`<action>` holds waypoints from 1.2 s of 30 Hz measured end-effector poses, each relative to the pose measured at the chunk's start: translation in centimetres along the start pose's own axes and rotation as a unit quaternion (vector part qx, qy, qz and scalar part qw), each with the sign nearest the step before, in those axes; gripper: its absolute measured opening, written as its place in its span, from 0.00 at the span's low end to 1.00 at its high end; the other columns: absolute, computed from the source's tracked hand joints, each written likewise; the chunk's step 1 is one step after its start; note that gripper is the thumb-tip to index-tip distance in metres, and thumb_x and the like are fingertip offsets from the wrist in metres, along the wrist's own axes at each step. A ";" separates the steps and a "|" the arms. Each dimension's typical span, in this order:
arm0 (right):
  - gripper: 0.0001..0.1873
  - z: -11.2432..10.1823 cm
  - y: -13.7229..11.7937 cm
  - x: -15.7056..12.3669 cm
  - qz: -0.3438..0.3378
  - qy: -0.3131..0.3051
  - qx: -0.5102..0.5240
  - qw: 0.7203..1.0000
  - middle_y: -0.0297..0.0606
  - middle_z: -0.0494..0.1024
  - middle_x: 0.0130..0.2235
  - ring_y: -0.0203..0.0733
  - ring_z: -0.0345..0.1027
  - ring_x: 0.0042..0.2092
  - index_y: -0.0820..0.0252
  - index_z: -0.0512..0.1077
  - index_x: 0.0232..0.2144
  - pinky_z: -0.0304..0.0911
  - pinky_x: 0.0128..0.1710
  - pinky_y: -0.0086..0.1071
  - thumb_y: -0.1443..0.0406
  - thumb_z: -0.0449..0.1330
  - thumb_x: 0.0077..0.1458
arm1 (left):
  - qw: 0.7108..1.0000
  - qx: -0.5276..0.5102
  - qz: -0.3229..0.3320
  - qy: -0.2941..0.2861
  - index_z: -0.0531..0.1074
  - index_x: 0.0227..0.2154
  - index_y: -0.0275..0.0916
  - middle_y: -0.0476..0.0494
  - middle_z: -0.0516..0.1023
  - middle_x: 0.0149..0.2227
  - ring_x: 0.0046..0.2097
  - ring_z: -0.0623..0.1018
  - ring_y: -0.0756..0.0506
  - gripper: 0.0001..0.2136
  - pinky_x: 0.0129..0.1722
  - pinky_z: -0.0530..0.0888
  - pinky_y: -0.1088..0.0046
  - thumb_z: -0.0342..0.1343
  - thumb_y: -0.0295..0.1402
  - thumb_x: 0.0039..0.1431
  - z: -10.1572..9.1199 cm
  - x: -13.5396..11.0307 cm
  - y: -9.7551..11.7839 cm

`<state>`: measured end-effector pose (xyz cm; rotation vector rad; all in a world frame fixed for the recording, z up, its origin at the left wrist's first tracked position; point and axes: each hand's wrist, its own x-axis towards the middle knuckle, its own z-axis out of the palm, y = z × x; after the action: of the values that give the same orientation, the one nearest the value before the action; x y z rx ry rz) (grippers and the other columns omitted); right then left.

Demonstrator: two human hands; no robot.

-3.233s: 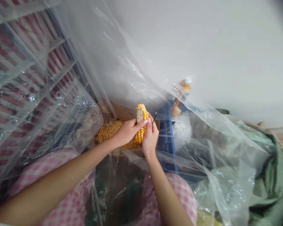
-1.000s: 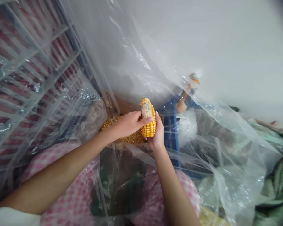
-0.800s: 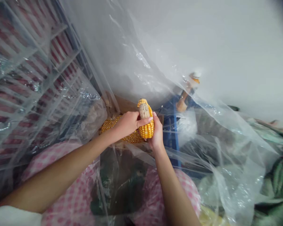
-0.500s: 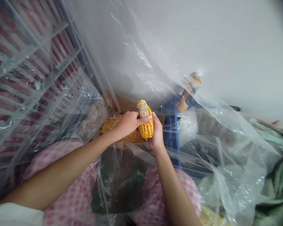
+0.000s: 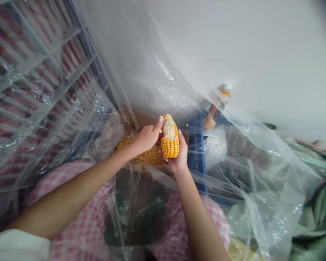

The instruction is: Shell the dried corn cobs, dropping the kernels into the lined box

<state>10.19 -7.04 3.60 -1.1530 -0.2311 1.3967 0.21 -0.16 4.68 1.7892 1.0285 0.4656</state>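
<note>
An ear of corn [image 5: 170,148] is held upright over a heap of loose kernels. Its yellow kernels remain at the bottom, along the sides and at the tip; a pale bare patch faces me in its upper part. My right hand [image 5: 180,156] wraps the ear from the right and below. From the left, my left hand [image 5: 147,137] is closed against it, thumb at the upper left edge, its other fingertips partly hidden beside the ear. Beneath and behind the hands, the loose corn kernels [image 5: 149,156] lie in a container whose edges are mostly covered.
Clear plastic sheeting [image 5: 250,170] drapes around me on both sides. A plastic crate [image 5: 40,61] stands at left under the sheet. At right is a blue crate [image 5: 197,152] with a partly shelled cob [image 5: 209,121] at its top. A pale wall [image 5: 260,65] rises behind.
My left thumb has moved from across the ear's middle to its upper left edge. The bare patch now faces me more and looks wider. My right hand keeps its hold.
</note>
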 end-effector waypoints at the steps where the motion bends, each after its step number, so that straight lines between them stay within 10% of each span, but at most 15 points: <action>1: 0.25 0.0 -0.3 -0.1 0.014 -0.008 0.004 1.000 0.37 0.72 0.24 0.37 0.68 0.25 0.62 0.69 0.35 0.54 0.13 0.24 0.48 0.46 0.52 | 1.000 -0.002 0.016 -0.012 0.68 0.20 0.34 0.43 0.70 0.19 0.23 0.70 0.50 0.34 0.23 0.62 0.75 0.22 0.51 0.59 -0.1 0.0 0.0; 7: 0.25 -0.1 -0.9 -0.1 0.036 -0.018 0.011 0.999 0.37 0.71 0.22 0.35 0.66 0.22 0.62 0.68 0.39 0.50 0.10 0.21 0.49 0.47 0.52 | 0.985 0.151 0.090 -0.005 0.68 0.26 0.35 0.44 0.72 0.25 0.25 0.70 0.49 0.23 0.24 0.59 0.74 0.42 0.52 0.55 -0.4 -0.4 0.0; 17: 0.23 -0.2 -1.3 -0.2 0.095 -0.046 0.036 0.994 0.35 0.70 0.23 0.33 0.61 0.16 0.60 0.67 0.34 0.42 0.06 0.21 0.50 0.42 0.55 | 0.991 0.117 0.063 0.032 0.65 0.20 0.36 0.46 0.70 0.20 0.24 0.69 0.49 0.28 0.24 0.58 0.74 0.29 0.49 0.60 -0.5 -0.4 0.3; 36: 0.19 -0.8 -0.3 -0.3 0.066 -0.020 -0.062 0.996 0.35 0.71 0.23 0.38 0.68 0.23 0.58 0.66 0.33 0.46 0.08 0.21 0.50 0.54 0.46 | 0.984 0.169 0.052 0.006 0.70 0.26 0.33 0.39 0.74 0.24 0.26 0.72 0.46 0.26 0.23 0.58 0.74 0.36 0.50 0.59 0.7 -0.6 -0.2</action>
<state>10.94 -7.59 3.54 -1.2617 -0.2792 1.5400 0.23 -1.00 4.29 2.1523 1.0738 0.3810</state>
